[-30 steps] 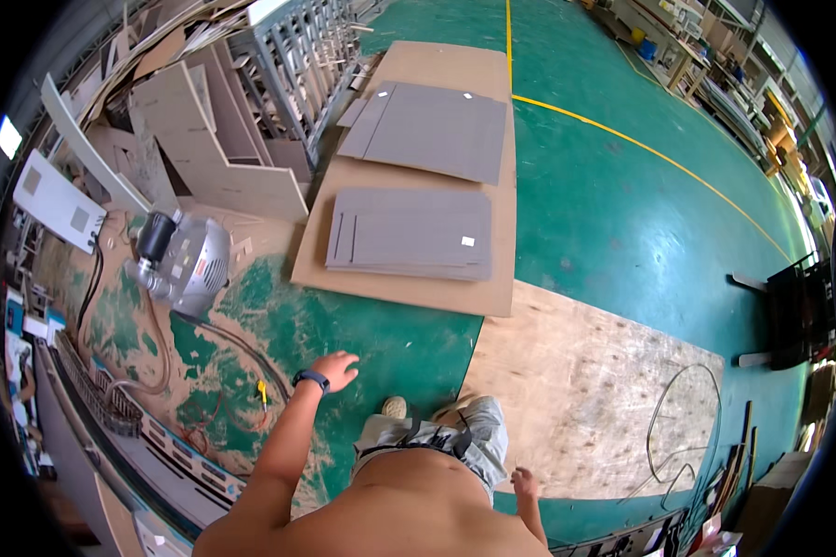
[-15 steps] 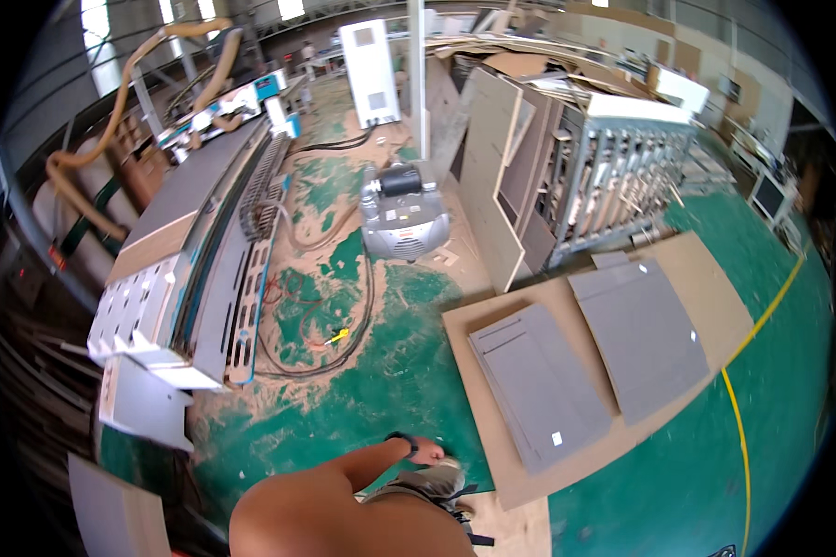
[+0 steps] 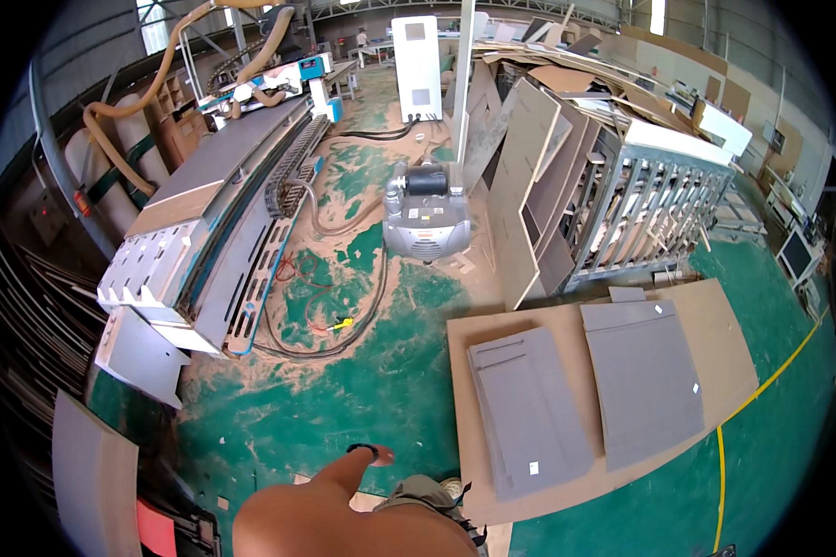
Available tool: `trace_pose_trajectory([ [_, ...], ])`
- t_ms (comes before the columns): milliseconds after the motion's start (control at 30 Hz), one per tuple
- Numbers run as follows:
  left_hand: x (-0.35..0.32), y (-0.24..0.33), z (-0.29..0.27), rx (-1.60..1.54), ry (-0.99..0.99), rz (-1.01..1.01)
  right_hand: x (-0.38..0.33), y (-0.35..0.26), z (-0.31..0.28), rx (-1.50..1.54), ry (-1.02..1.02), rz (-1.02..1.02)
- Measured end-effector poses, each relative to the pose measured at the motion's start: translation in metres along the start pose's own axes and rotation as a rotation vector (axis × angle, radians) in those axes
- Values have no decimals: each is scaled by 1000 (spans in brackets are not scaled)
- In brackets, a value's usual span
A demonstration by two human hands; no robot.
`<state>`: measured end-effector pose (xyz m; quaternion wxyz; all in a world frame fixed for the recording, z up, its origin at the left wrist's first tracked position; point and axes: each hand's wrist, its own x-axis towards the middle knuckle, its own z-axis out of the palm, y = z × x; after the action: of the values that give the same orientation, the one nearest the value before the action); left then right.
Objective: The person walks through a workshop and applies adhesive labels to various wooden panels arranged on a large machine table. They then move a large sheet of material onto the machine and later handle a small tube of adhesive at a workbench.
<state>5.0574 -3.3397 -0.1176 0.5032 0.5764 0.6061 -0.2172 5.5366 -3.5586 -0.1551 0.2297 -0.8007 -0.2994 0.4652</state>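
Sawdust-strewn green floor (image 3: 362, 390) carried one brown board (image 3: 715, 325) bearing two stacks of grey panels (image 3: 529, 418). Only the left hand (image 3: 378, 456) showed, empty, well apart from them; its fingers' spread could not be told. One compressor (image 3: 425, 212) stood beyond.

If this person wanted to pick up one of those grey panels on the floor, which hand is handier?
Probably the left. Only the left hand shows, stretched forward just left of the brown board bearing the grey panels. The right hand is out of view, so it cannot be judged.
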Motion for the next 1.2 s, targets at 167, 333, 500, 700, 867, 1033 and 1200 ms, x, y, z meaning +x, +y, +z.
trace_pose_trajectory([
  [167,28,86,-10,283,-41,240,-9,43,-34,20,71,66],
  [333,73,125,39,64,109,388,-38,187,-82,-63,213,116],
  [500,83,185,82,219,47,246,-76,278,-121,187,327,297],
  [700,77,355,184,359,-100,277,-121,452,-149,-7,359,231],
  [867,86,471,281,417,-207,530,-102,412,-302,167,359,472],
  [1033,95,557,307,120,-132,411,-16,404,-451,127,386,309],
  [1200,103,540,330,435,24,357,132,377,-593,-48,231,-29],
])
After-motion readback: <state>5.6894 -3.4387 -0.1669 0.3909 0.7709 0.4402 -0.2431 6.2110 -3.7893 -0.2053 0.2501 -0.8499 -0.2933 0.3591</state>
